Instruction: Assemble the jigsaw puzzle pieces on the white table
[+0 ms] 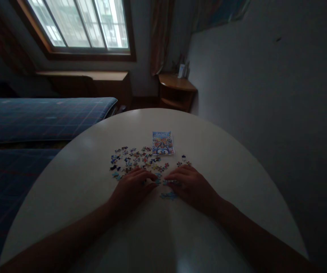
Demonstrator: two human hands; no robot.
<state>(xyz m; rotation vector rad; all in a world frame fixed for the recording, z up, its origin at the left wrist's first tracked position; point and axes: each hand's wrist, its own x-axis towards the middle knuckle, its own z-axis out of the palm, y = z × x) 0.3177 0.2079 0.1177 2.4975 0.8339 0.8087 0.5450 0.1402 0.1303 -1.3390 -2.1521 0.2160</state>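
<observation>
A room in a home, plaid mattress point(44, 117) beyond and left of the hands point(134, 185) point(194, 186), window point(86, 22), desk point(110, 76), curtain point(161, 34) and corner shelf point(176, 81) farther ahead, wall point(251, 94) to their right, round surface point(222, 159) beneath

Smooth, glossy tabletop point(217, 159), paper-like printed sheet point(163, 143) towards its far edge, card-like puzzle pieces point(145, 160), cloth-covered mattress point(44, 117) beyond the left edge, smooth wooden corner shelf point(177, 82) past the far edge, matt wall point(251, 94) rightward.

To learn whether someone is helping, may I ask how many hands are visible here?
2: the left hand, beside scattered puzzle pieces, and the right hand, facing it across a small gap. No others show; none seems hidden.
</observation>
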